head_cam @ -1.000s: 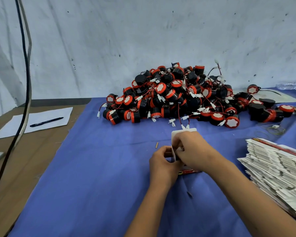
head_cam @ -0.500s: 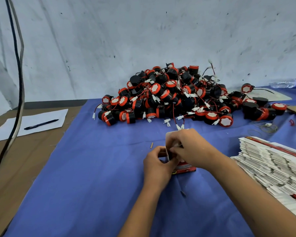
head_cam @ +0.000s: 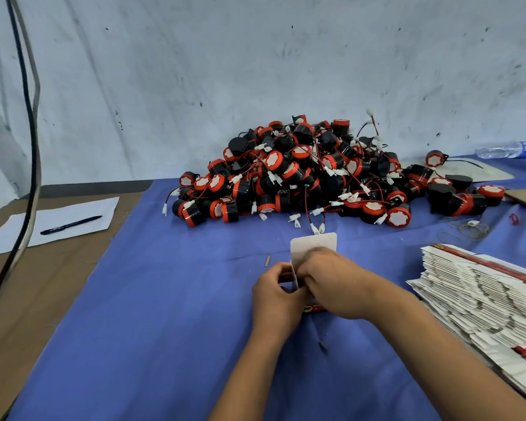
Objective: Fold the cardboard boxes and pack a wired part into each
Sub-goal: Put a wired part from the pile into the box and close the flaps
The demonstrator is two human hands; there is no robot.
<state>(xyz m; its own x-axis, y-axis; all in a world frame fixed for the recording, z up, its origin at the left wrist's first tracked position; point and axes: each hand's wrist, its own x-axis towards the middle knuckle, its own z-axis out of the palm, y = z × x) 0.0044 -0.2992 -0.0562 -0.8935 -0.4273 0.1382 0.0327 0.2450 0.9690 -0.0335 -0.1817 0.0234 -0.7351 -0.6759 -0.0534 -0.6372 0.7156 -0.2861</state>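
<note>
Both hands grip one box [head_cam: 313, 246] mid-desk: left hand [head_cam: 275, 294] pinches its left side, right hand [head_cam: 331, 284] curls over the top, white flap upright beyond the knuckles. Contents hidden, probably empty. Wired parts pile [head_cam: 316, 174] lies straight ahead, right hand nearer.

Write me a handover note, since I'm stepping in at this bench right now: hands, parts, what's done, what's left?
Left hand and right hand both grip the small white cardboard box, flap upright, over the blue cloth.
Pile of black-and-red wired parts lies behind it; stack of flat white box blanks at right.
Done: box partly folded.
Left: close it; whether a part is inside is hidden.
</note>
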